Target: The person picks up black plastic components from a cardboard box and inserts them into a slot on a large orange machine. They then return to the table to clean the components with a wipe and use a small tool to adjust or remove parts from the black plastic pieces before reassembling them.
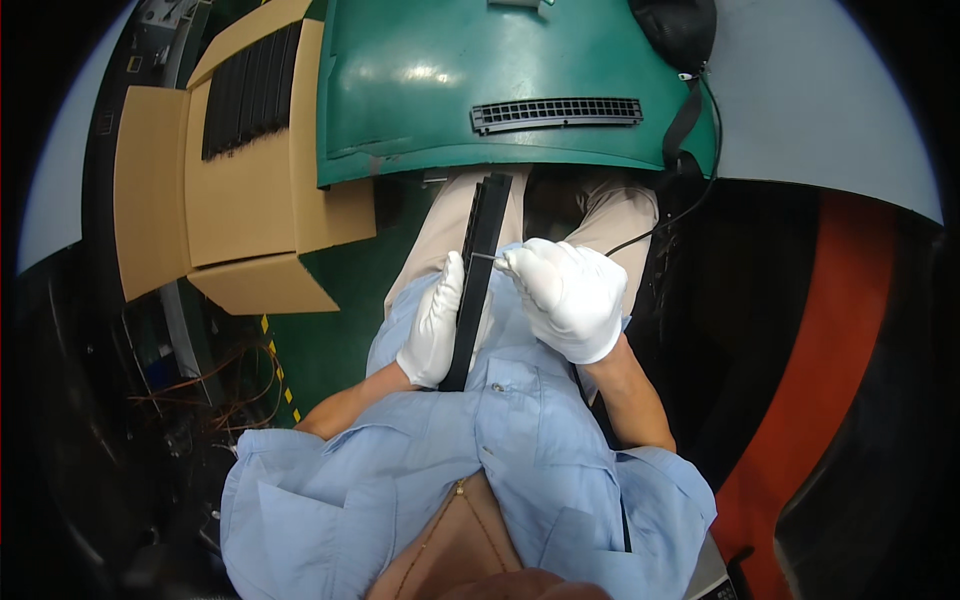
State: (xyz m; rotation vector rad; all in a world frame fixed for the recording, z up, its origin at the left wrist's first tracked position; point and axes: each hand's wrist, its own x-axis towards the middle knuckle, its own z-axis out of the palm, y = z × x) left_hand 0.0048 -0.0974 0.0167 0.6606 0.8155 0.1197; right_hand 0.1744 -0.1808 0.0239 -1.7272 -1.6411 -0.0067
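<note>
A long black plastic strip (475, 290) stands on edge in front of my body, slanting away from me toward the green table. My left hand (437, 325), in a white glove, grips it from the left side near its lower half. My right hand (565, 295), also gloved in white, is closed in a pinch around a thin metal tool (484, 257). The tool's shaft points left and meets the strip's right side near its middle; the rest of it is hidden in my fist. I cannot make out its exact kind.
On the green table mat (420, 120) lies a black slotted grille (556, 114). An open cardboard box (240, 215) at the left holds several black strips (252, 92). A black bag (680, 35) with a strap sits at the far right, and a cable (712, 150) hangs beside it.
</note>
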